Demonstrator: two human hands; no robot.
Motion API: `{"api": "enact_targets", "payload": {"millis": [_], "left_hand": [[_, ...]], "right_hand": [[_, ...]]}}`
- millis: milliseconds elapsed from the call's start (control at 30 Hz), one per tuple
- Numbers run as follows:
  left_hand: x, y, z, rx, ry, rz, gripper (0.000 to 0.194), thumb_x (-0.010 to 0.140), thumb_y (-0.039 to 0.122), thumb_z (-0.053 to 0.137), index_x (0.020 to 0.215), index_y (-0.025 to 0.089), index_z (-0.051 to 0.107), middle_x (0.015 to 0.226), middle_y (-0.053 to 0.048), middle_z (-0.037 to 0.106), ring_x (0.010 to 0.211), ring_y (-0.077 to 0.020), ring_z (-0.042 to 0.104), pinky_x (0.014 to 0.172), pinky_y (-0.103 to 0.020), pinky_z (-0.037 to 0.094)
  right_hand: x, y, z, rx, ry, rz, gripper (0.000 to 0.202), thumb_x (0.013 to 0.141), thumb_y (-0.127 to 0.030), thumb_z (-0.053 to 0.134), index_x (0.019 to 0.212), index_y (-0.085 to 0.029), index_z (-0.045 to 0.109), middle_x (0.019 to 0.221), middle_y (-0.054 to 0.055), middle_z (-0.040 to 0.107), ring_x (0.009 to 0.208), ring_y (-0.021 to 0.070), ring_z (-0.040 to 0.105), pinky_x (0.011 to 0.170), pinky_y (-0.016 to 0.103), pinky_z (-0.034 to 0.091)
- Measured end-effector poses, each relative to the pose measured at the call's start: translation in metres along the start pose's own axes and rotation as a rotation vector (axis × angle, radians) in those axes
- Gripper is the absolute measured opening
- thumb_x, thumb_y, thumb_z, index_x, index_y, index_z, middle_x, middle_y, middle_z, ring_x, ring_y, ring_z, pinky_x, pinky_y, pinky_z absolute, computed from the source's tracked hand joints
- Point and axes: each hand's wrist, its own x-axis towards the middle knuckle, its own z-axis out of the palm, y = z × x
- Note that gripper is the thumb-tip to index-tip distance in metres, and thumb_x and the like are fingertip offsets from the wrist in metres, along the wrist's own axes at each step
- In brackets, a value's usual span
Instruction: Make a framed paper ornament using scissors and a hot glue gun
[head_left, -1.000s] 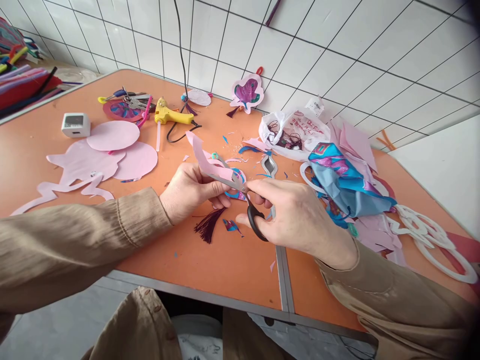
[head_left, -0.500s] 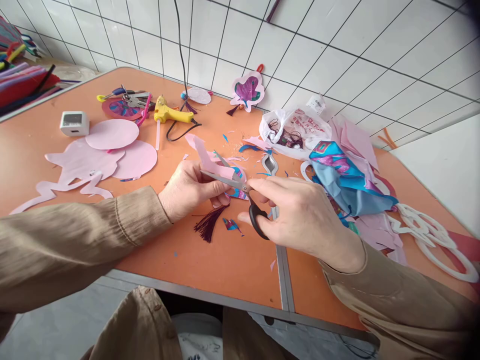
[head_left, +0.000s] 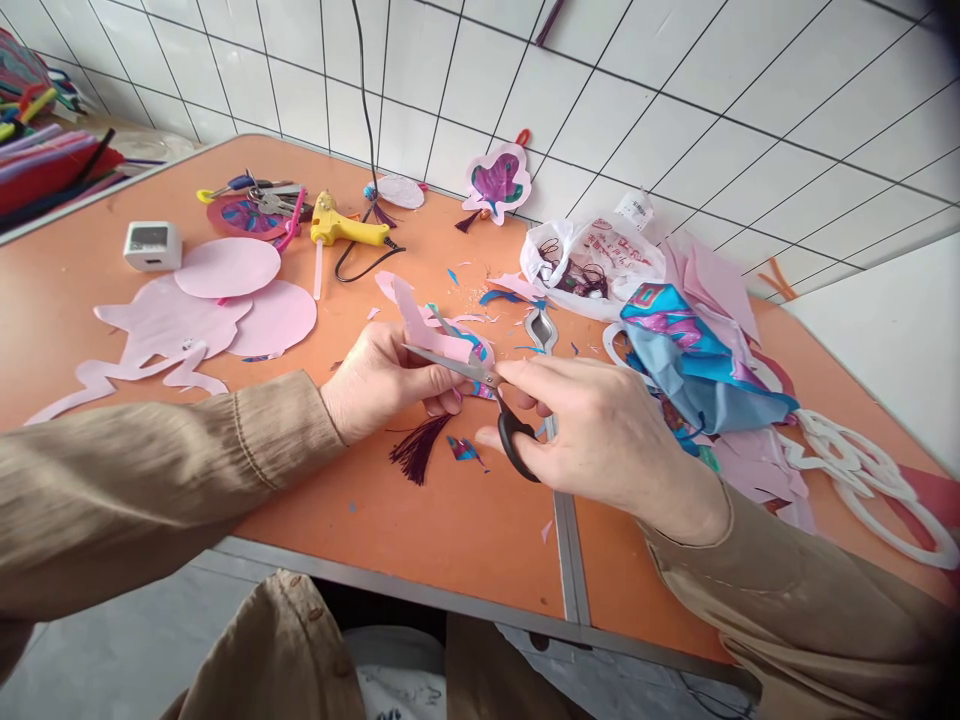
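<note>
My left hand [head_left: 390, 372] pinches a piece with a pink layer [head_left: 435, 335] and a blue-purple patterned part [head_left: 480, 350]. My right hand [head_left: 600, 425] grips black-handled scissors [head_left: 515, 440], whose partly spread blades point left across the piece, beside my left thumb. A dark purple tassel [head_left: 420, 450] hangs below my left fingers. On the orange table just right of the tassel lies a small blue and purple scrap [head_left: 463, 448]. My left fingers partly hide the held piece.
Behind my hands lie a yellow glue gun [head_left: 349, 228], a white box [head_left: 153, 246] and pink cutouts [head_left: 180, 320]. At right are a plastic bag [head_left: 592, 265], blue patterned fabric [head_left: 690, 355] and white cutouts [head_left: 877, 480]. A tiled wall [head_left: 637, 90] rises behind the table [head_left: 450, 540].
The pink flap in my left hand has shifted slightly right and down at the scissor blades. Both hands keep almost the same places, and the whole view has moved very slightly.
</note>
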Motion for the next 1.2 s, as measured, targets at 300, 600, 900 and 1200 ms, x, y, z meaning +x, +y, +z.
{"api": "enact_targets", "payload": {"millis": [300,600,900,1200], "left_hand": [[0.0011,-0.0003,-0.0011,-0.013,-0.006,-0.025,0.033,0.066,0.039,0.086,0.073,0.009,0.073,0.065,-0.007,0.072,0.054,-0.0149,0.067,0.052,-0.024,0.058],[0.0026,-0.0025,-0.0018,0.001,0.019,-0.007,0.037,0.066,0.043,0.085,0.074,0.009,0.074,0.061,-0.007,0.071,0.051,-0.0154,0.066,0.052,-0.025,0.058],[0.0019,-0.0001,-0.0021,0.029,0.021,-0.010,0.027,0.069,0.035,0.083,0.072,0.010,0.074,0.059,-0.006,0.071,0.051,-0.0154,0.067,0.054,-0.025,0.058],[0.0021,0.0003,-0.0014,0.046,0.054,-0.005,0.028,0.067,0.036,0.085,0.072,0.010,0.075,0.058,-0.006,0.071,0.051,-0.0154,0.067,0.053,-0.024,0.058]], "right_hand": [[0.0015,0.0001,-0.0031,0.009,-0.036,0.012,0.011,0.077,-0.029,0.062,0.076,-0.021,0.055,0.065,-0.002,0.050,0.058,0.0135,0.042,0.055,0.028,0.026],[0.0000,0.0012,-0.0011,-0.024,-0.024,0.025,0.011,0.077,-0.031,0.061,0.082,-0.020,0.059,0.064,-0.002,0.051,0.058,0.0135,0.043,0.055,0.028,0.024],[-0.0010,0.0024,-0.0013,-0.047,-0.008,0.000,0.015,0.078,-0.029,0.060,0.089,-0.020,0.064,0.065,0.000,0.056,0.060,0.0152,0.048,0.056,0.029,0.027],[-0.0018,0.0029,-0.0011,-0.054,0.011,-0.013,0.018,0.080,-0.030,0.060,0.093,-0.020,0.066,0.063,0.000,0.054,0.058,0.0150,0.048,0.054,0.029,0.027]]}}
